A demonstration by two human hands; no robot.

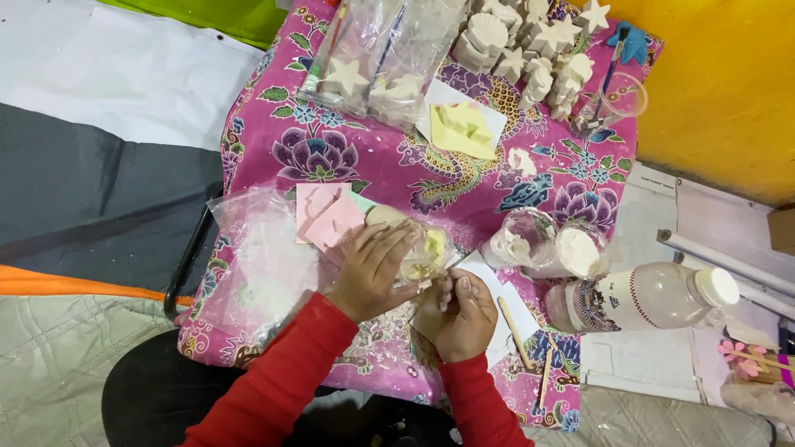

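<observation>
My left hand (373, 269) lies over a clear plastic cup (426, 252) tipped on its side, with pale yellowish stuff inside, and grips it. My right hand (464, 314) is curled just below the cup's mouth, fingers closed on something small that I cannot make out. Both arms wear red sleeves. A pink mould (327, 213) lies just left of the cup. Under my right hand sits a white card (509, 302) with a wooden stick (515, 331) on it.
A small table under a pink flowered cloth (331, 141) holds two clear cups of white powder (551, 244), a yellow mould (461, 128), bagged and loose white plaster shapes (530, 45), and a clear plastic bag (257, 265). A large plastic bottle (654, 294) lies at right.
</observation>
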